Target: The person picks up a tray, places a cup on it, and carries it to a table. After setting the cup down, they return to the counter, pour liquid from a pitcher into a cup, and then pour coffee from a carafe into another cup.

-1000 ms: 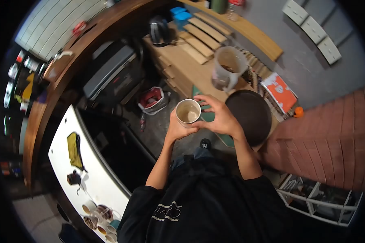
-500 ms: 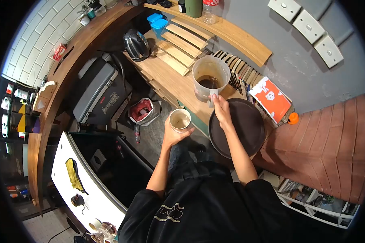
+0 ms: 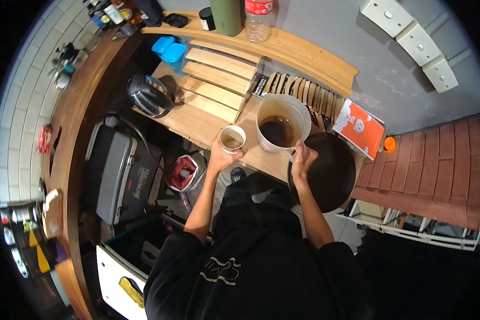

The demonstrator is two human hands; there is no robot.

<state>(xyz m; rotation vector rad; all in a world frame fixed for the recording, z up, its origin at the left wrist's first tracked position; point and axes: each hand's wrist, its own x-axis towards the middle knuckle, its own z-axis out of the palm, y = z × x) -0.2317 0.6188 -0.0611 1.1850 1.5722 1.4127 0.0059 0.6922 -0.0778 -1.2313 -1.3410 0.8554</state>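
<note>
Left grip [image 3: 218, 156] holds one cup [image 3: 232, 139]; right grip [image 3: 302, 159] holds one jug's [image 3: 280, 124] handle.

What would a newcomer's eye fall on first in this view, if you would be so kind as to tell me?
Most likely the large pale jug of dark liquid at the middle of the wooden counter, with the right hand closed on its handle. Just left of it, the left hand holds a small cup with a little brown liquid. A round dark tray lies to the right, and an orange notebook sits beyond it by the grey wall.
</note>
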